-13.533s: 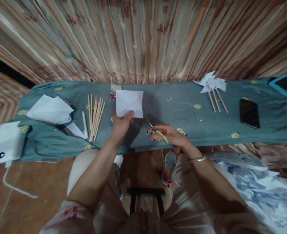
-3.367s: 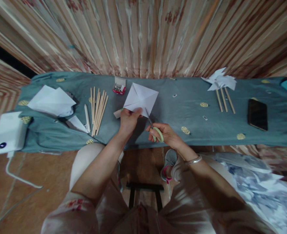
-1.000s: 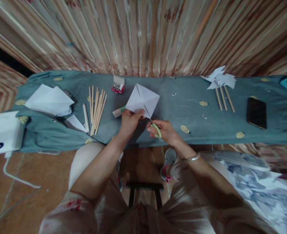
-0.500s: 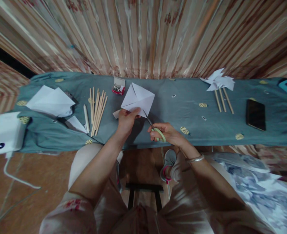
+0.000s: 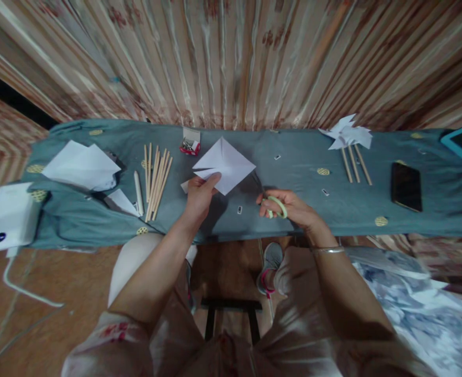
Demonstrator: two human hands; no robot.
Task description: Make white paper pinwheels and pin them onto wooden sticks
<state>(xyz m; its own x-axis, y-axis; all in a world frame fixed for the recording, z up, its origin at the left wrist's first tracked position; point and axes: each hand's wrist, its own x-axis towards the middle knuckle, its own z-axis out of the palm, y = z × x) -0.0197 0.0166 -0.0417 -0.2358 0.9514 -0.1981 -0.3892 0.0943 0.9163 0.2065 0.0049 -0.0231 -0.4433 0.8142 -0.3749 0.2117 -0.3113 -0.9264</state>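
In the head view, the left hand (image 5: 200, 198) pinches a square sheet of white paper (image 5: 233, 166) by its near left edge, thumb on top and the other fingers beneath. The sheet is held over the middle of the tabletop (image 5: 293, 144), turned so that one corner points to the far side; slits run inward from its far and left corners. The right hand (image 5: 288, 207), with a bracelet (image 5: 328, 250) at its wrist, has its fingers closed around the green handles of the scissors (image 5: 280, 206). The blades point far and left to the sheet's right corner; whether they touch it cannot be told.

Just beyond the left hand stands a small red box (image 5: 190, 148), flap up, with shiny metal bits inside. Left of it lie a bundle of wooden sticks (image 5: 158, 183), a white pen-like tool (image 5: 138, 192) and a pile of white paper (image 5: 79, 166). A white device (image 5: 7, 217) with a cable sits at the near left end.

On the far right lie white paper pinwheels (image 5: 348, 133) on three sticks, with a dark phone (image 5: 406, 187) to their right and nearer.
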